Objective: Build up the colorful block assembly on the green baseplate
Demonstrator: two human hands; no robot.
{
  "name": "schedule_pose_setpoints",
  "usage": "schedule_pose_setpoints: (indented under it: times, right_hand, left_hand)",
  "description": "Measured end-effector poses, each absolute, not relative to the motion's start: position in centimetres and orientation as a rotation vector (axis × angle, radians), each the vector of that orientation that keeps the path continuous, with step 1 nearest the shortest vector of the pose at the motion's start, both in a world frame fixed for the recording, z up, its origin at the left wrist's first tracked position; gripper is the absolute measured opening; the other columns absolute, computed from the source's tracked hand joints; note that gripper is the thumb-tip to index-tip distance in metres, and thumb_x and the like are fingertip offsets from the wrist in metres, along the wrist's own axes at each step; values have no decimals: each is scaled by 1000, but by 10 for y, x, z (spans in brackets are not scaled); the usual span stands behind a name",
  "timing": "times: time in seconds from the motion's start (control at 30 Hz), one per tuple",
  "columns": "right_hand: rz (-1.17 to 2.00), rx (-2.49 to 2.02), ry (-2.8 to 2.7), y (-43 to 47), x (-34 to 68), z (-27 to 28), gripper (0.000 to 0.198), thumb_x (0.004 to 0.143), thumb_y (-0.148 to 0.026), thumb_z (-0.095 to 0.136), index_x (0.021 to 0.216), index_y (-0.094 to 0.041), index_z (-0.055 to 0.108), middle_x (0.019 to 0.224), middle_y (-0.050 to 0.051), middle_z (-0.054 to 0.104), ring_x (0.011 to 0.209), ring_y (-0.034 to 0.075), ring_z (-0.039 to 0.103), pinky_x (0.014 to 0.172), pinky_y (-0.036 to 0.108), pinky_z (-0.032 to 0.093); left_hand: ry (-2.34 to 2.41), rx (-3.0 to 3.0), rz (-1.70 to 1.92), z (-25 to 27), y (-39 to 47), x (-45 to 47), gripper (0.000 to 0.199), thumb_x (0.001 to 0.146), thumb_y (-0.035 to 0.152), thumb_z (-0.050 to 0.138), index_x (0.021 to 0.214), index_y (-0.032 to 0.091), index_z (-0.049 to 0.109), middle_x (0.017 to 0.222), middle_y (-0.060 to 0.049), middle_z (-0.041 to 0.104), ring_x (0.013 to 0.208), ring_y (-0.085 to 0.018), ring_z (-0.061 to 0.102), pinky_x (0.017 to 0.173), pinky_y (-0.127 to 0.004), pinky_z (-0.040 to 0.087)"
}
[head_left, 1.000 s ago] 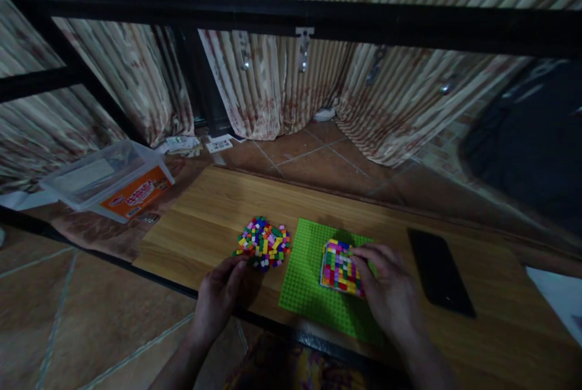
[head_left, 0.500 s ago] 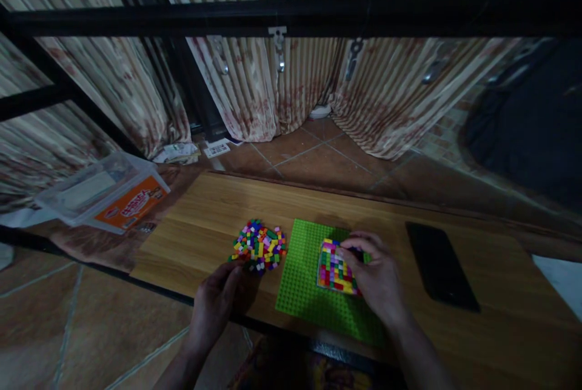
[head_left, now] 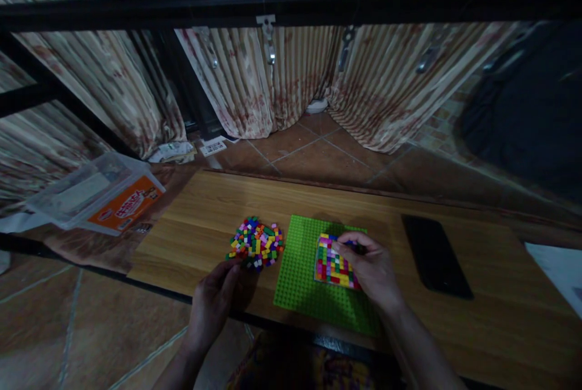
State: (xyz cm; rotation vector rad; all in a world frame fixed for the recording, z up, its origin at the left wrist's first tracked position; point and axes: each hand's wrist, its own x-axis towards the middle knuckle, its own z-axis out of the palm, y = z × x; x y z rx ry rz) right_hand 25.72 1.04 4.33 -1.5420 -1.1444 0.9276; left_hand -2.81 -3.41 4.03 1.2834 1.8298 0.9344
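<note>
A small square panel of multicoloured toy bricks (head_left: 328, 262) sits on a green studded baseplate (head_left: 297, 268). Over the panel's right side is my right hand (head_left: 370, 265), thumb and index finger pinched at its upper part; whatever lies between the fingertips is too small to make out. A loose heap of small coloured bricks (head_left: 257, 244) lies left of the baseplate. My left hand (head_left: 216, 293) rests at the heap's near left edge, its fingers curled and closed, and their tips partly hidden in shadow.
A black phone-like slab (head_left: 436, 256) lies on the wooden table (head_left: 182, 226), right of the baseplate. A clear plastic box (head_left: 100, 190) with an orange label stands beyond the left end. White paper (head_left: 557, 268) shows at the right. A dark metal bar (head_left: 291, 2) and striped curtains are behind.
The whole view has shifted slightly, with things appearing a little higher and further left. Both hands keep nearly the same places, the right still at the brick panel and the left at the heap.
</note>
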Motion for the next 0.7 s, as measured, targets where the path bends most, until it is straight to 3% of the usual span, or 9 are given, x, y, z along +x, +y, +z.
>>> schedule_pose_setpoints:
  times: [0.2, 0.43, 0.57, 0.7]
  right_hand:
    - [954, -1487, -1113, 9, 256, 42, 23, 66, -40, 74, 71, -19, 68, 67, -1, 62, 61, 12, 51, 58, 25, 42]
    - [1026, -1392, -880, 5, 261, 33, 38, 66, -49, 74, 95, -24, 72, 89, 2, 72, 75, 17, 63, 69, 31, 50]
    - [980, -1423, -864, 14, 259, 40, 34, 70, -53, 70, 89, -25, 74, 96, 3, 73, 90, 20, 65, 83, 33, 49]
    - [982, -1517, -1029, 20, 257, 40, 34, 71, -53, 68, 85, -23, 75, 88, 3, 73, 85, 21, 65, 80, 34, 48]
  left_hand:
    - [1802, 1306, 938, 39, -35, -31, 41, 80, 54, 55, 92, 17, 69, 63, 0, 64, 61, -17, 61, 58, -23, 46]
    - [1776, 1233, 976, 38, -32, -31, 53, 74, 63, 58, 94, 15, 70, 68, -2, 67, 65, -19, 62, 57, -24, 48]
    - [1766, 1241, 970, 38, -31, -31, 57, 73, 65, 57, 96, 14, 70, 68, -2, 67, 62, -19, 61, 56, -25, 48]
    - [1779, 1276, 977, 37, -31, -32, 53, 75, 63, 56, 94, 15, 70, 66, -1, 66, 63, -19, 61, 58, -24, 48]
